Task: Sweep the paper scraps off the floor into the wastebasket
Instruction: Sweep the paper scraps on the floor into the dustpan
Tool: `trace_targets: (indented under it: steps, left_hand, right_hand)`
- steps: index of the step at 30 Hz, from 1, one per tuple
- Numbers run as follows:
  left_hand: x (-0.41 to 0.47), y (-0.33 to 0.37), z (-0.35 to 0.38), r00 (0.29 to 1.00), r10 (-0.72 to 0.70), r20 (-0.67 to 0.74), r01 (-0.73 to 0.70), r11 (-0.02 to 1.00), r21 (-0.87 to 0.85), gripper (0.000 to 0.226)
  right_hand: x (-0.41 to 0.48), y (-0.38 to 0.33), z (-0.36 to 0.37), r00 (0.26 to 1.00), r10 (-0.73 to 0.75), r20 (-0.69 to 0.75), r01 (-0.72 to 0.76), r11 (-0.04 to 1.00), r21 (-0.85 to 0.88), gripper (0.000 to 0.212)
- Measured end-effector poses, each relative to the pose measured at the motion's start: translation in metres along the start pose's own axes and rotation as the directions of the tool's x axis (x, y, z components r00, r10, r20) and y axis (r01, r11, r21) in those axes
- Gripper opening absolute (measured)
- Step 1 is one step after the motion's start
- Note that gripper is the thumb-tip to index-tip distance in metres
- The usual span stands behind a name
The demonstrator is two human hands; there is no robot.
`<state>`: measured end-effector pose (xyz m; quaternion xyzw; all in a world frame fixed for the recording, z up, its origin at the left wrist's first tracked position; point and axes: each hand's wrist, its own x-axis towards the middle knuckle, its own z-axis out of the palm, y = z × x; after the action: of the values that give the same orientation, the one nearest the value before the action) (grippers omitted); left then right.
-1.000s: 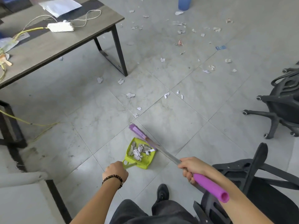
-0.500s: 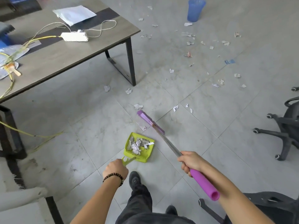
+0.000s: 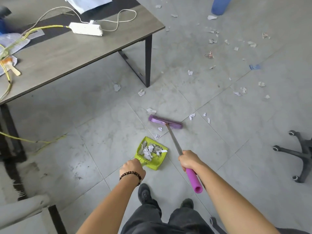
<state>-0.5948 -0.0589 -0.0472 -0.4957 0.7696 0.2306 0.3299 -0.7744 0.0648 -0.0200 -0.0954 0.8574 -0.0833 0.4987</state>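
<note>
Broom head (image 3: 165, 122) swung sideways just now and sits flat on the grey tile floor (image 3: 101, 141), just past the green dustpan (image 3: 160, 163) holding paper scraps (image 3: 148, 151). More litter toward the blue wastebasket (image 3: 219, 5) beyond the table (image 3: 84, 53). My left hand (image 3: 133, 168) is clenched on the dustpan, and my right hand (image 3: 189, 160) is wrapped round the broomstick (image 3: 174, 141).

The place looks like an office. At 10 o'clock stands a grey wood-grain desk with black metal legs (image 3: 70, 53), bearing a white rectangular power strip (image 3: 86, 29) and white paper sheets (image 3: 89, 2). At 3 o'clock, the black castor base of a swivel chair (image 3: 302, 153) rests on pale grey floor tiles (image 3: 244, 135).
</note>
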Motion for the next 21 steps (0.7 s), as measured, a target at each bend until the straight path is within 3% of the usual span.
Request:
trace_targets:
  steps: [4,6,8,11,15,21]
  left_hand:
    - [0.012,0.021,-0.016,1.0,-0.005,0.007,0.005,1.0,-0.005,0.029]
    - [0.016,0.033,-0.026,1.0,-0.019,0.015,0.019,1.0,-0.015,0.03]
    - [0.019,0.043,-0.033,0.999,-0.043,0.021,0.043,0.999,-0.026,0.029]
    - [0.018,0.05,-0.04,0.994,-0.101,0.036,0.102,0.994,-0.026,0.027]
    - [0.003,0.055,-0.028,0.982,-0.185,0.045,0.188,0.98,-0.066,0.029]
    - [-0.019,0.089,0.007,0.96,-0.27,0.07,0.278,0.943,-0.183,0.031]
  right_hand:
    - [-0.002,0.004,-0.003,0.993,0.031,0.113,0.001,0.962,-0.274,0.044]
    - [-0.007,0.017,-0.016,0.98,0.042,0.196,0.023,0.949,-0.315,0.04]
    - [-0.011,0.028,-0.051,0.961,0.014,0.276,0.059,0.966,-0.251,0.028]
    - [-0.008,0.039,-0.122,0.939,0.047,0.341,-0.012,0.994,-0.104,0.012]
    - [0.007,0.037,-0.181,0.933,0.039,0.358,-0.028,0.999,-0.034,0.012]
    - [0.061,-0.003,-0.191,0.955,-0.163,0.249,0.17,0.985,-0.005,0.009]
